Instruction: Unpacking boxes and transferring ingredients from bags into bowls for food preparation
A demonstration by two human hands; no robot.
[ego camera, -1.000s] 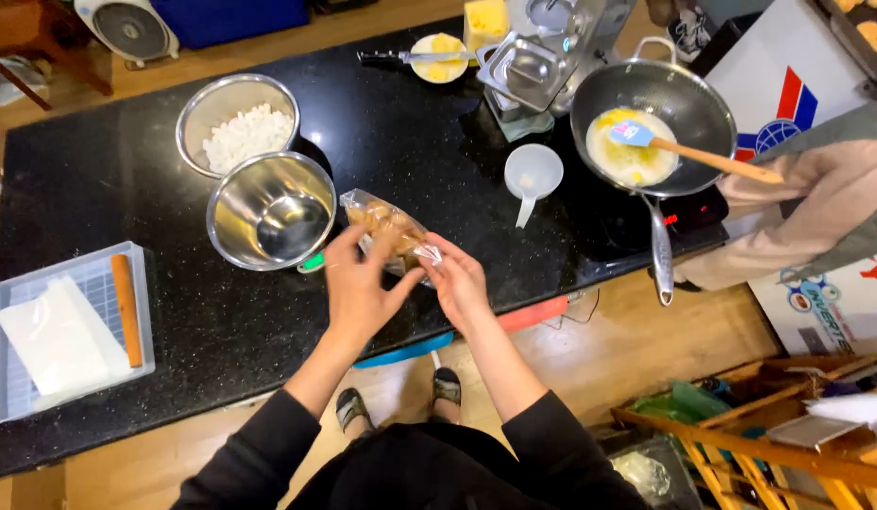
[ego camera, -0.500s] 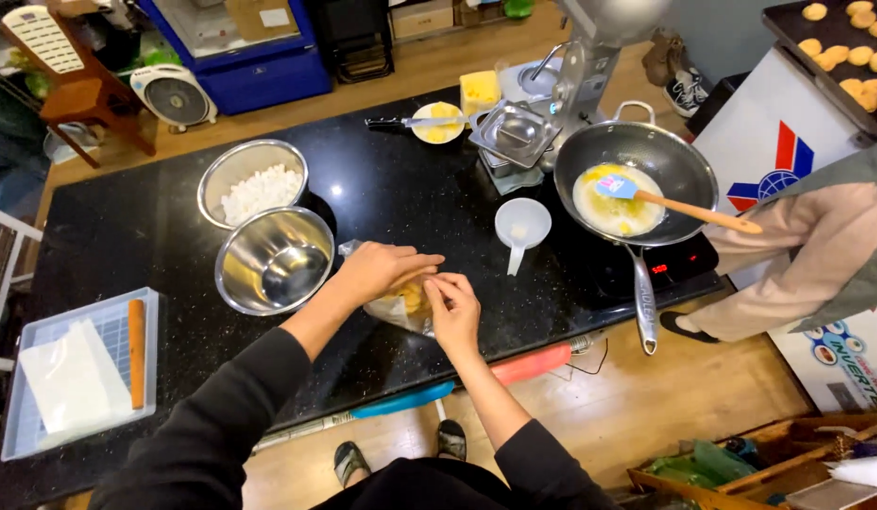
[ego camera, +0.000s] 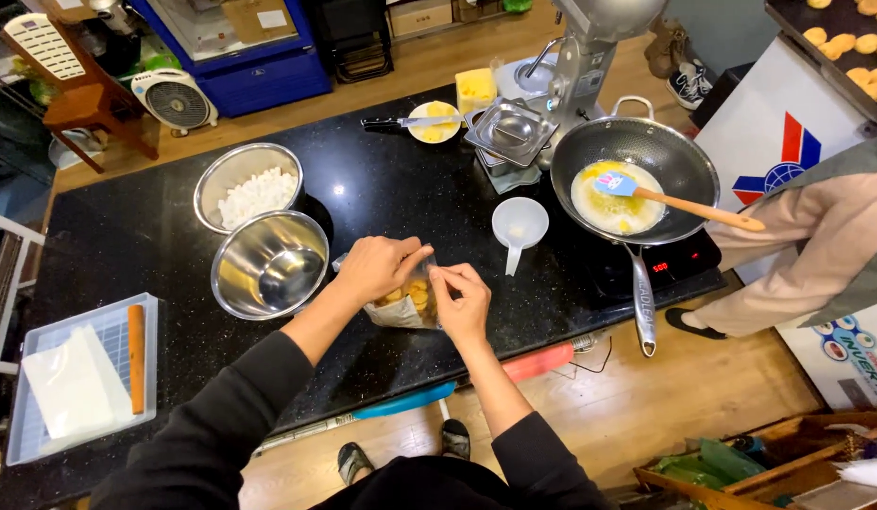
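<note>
A clear plastic bag of small golden-brown biscuits [ego camera: 407, 304] lies on the black counter [ego camera: 127, 241] in front of me. My left hand [ego camera: 374, 267] grips its upper edge from the left. My right hand [ego camera: 462, 302] pinches the same edge from the right, fingers closed on the plastic. An empty steel bowl [ego camera: 269, 263] stands just left of my left hand. Behind it is a second steel bowl holding white marshmallows [ego camera: 248, 193].
A frying pan [ego camera: 635, 175] with melted yellow butter and a blue spatula sits on an induction hob at the right, tended by another person's sleeve [ego camera: 807, 255]. A white measuring scoop [ego camera: 519, 225], a block of butter [ego camera: 475, 89], a knife and a tray with a wooden roller [ego camera: 79, 378] also lie around.
The camera view shifted. Both my hands lowered the bag from a raised, tilted hold onto the counter and now pull at its top edge.
</note>
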